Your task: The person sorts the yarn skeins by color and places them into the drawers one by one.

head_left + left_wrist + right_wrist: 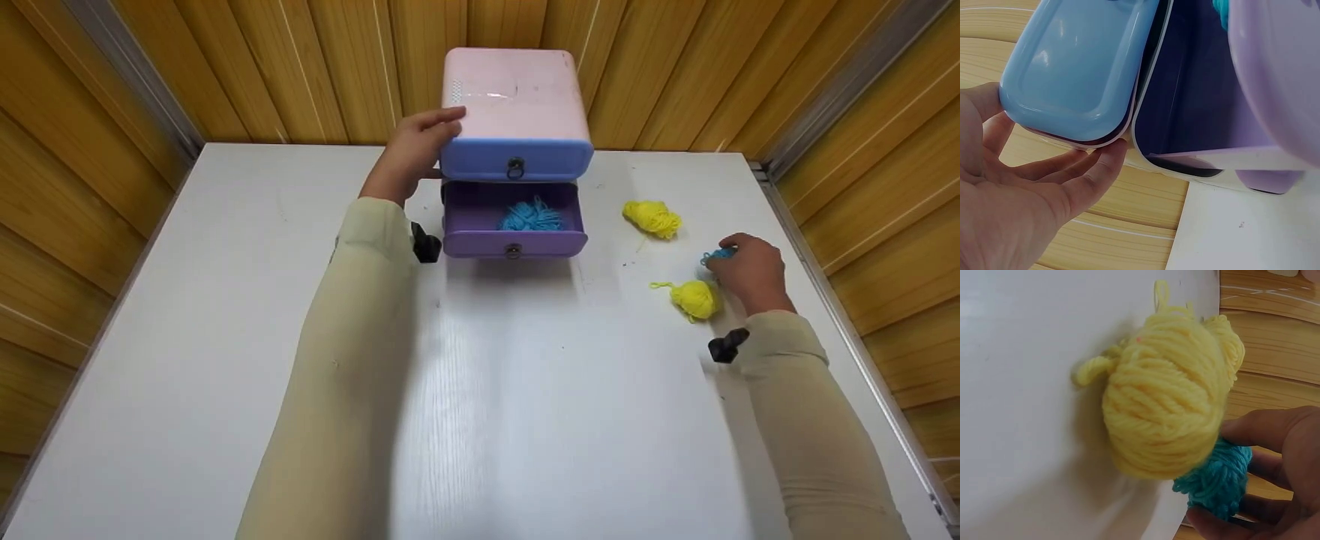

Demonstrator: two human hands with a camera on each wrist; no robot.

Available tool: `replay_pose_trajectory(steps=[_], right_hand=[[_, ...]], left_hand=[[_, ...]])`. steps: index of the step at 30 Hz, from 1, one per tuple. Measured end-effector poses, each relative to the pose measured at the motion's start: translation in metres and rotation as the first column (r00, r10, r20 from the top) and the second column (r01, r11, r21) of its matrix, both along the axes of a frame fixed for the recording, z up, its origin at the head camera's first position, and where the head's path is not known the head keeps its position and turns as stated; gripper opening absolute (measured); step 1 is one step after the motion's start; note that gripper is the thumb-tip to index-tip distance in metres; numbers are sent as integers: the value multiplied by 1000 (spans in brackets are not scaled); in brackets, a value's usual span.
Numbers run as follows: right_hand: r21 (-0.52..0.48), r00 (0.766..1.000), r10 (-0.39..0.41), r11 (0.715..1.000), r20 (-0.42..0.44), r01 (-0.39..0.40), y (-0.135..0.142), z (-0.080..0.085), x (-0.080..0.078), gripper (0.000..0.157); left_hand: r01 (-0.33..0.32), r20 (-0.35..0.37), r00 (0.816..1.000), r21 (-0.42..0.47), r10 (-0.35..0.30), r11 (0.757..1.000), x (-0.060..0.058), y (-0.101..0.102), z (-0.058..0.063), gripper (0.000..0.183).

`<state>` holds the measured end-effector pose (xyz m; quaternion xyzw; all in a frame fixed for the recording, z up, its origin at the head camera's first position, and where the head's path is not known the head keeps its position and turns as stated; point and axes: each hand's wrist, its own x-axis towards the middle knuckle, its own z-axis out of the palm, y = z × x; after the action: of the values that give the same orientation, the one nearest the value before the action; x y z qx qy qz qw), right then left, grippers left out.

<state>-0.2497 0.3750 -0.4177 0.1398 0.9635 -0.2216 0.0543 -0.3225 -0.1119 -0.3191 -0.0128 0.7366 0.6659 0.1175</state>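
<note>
A small two-tier drawer cabinet with a pink top stands at the table's back. Its blue upper drawer is closed; the purple lower drawer is pulled out with a ball of blue yarn inside. My left hand grips the cabinet's upper left side, its digits spread around the corner in the left wrist view. Over at the right, my right hand holds another blue yarn ball between thumb and fingers. Right beside it lies a yellow yarn ball.
A second yellow yarn bundle lies farther back, right of the cabinet. Everything rests on a white table. Wood-look panels rise behind the table and along both sides.
</note>
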Motion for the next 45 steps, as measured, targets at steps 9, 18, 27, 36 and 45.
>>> replay_pose_trajectory(steps=[9,18,27,36,45], right_hand=[[-17,1000,16,1000,-27,-16,-9,6,-2,55],[-12,995,52,999,-81,-53,-19,11,-2,52],[-25,993,63,998,-101,-66,-38,19,-2,51],[-20,989,93,995,-118,-96,-55,27,2,51],[29,967,164,986,-196,-162,-69,33,7,47]], left_hand=[[8,12,1000,-4,-8,1000,-1,-1,0,35],[6,1,1000,-24,-6,1000,2,0,0,35],[-3,14,1000,-9,3,1000,0,-1,-2,35],[-2,18,1000,-2,2,1000,1,-1,-1,35],[0,11,1000,-7,0,1000,1,0,1,35]])
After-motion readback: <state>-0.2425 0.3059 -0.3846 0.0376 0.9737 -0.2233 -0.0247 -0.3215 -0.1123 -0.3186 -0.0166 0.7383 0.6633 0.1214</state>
